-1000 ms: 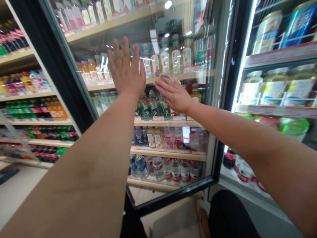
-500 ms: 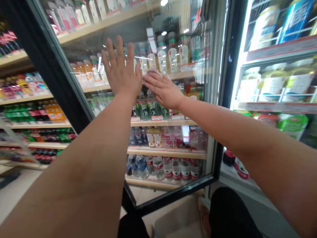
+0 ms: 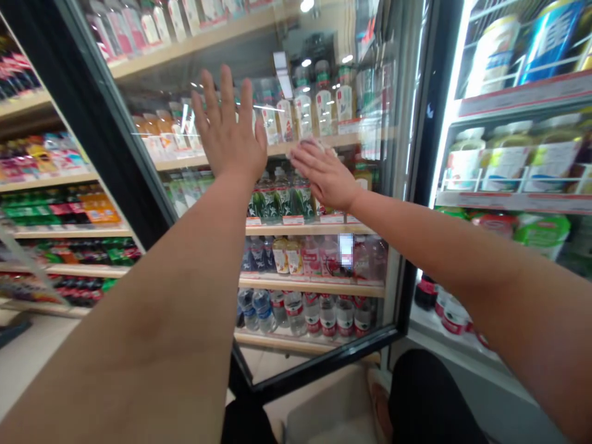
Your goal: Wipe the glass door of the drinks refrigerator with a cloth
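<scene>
A glass cooler door (image 3: 351, 185) with a black frame stands swung open in front of me. My left hand (image 3: 230, 129) lies flat on the glass, palm against it and fingers stretched upward. My right hand (image 3: 321, 174) presses a small pale cloth (image 3: 313, 144) against the pane just to the right of the left hand; only the cloth's upper edge shows above the fingers. Shop shelves of bottled drinks appear through the glass.
The lit open cooler (image 3: 509, 154) at the right holds cans and bottles on wire racks. Drink shelves (image 3: 60, 209) run along the left. The door's lower black edge (image 3: 319, 364) crosses above my dark trousers (image 3: 430, 401) and the pale floor.
My right hand slid the cloth left until it met the left hand, then came back right and slightly down. The left hand stayed flat on the glass.
</scene>
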Demonstrator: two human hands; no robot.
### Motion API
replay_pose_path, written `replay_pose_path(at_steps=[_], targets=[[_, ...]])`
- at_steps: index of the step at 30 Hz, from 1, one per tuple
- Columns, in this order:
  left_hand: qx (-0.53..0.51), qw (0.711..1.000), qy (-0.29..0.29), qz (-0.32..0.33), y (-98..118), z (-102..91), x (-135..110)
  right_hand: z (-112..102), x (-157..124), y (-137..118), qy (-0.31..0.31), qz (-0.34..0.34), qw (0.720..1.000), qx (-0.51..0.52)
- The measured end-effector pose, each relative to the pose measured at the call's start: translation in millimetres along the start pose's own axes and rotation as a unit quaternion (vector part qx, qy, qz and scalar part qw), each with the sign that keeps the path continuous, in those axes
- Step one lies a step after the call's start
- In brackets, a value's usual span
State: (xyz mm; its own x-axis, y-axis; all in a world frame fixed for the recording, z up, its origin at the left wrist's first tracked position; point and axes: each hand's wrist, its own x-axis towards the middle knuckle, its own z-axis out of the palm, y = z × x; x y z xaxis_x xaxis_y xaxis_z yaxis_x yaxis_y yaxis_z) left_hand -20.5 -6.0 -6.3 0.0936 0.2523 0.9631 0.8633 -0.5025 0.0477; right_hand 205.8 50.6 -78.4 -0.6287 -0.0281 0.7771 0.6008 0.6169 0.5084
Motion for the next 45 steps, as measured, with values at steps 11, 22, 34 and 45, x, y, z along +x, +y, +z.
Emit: replay_pose_path(at_steps=[11,22,34,45], targets=[[0.008,1.0,-0.005,0.007,-1.4,-1.2,0.5,-0.6,10.8,9.5,0.044,0.06,0.997,-0.021],[0.063,0.998,-0.02,-0.02,4.0,-1.9,1.9,7.4,25.0,-18.3,0.017,0.063,0.997,-0.029],[0.021,1.0,-0.003,0.005,-4.3,3.7,2.2,9.8,47.0,-13.4,0.017,0.084,0.996,0.0],[0.104,0.986,0.062,0.111,-32.2,23.9,10.5,11.0,38.3,-17.6,0.022,0.104,0.994,-0.011]])
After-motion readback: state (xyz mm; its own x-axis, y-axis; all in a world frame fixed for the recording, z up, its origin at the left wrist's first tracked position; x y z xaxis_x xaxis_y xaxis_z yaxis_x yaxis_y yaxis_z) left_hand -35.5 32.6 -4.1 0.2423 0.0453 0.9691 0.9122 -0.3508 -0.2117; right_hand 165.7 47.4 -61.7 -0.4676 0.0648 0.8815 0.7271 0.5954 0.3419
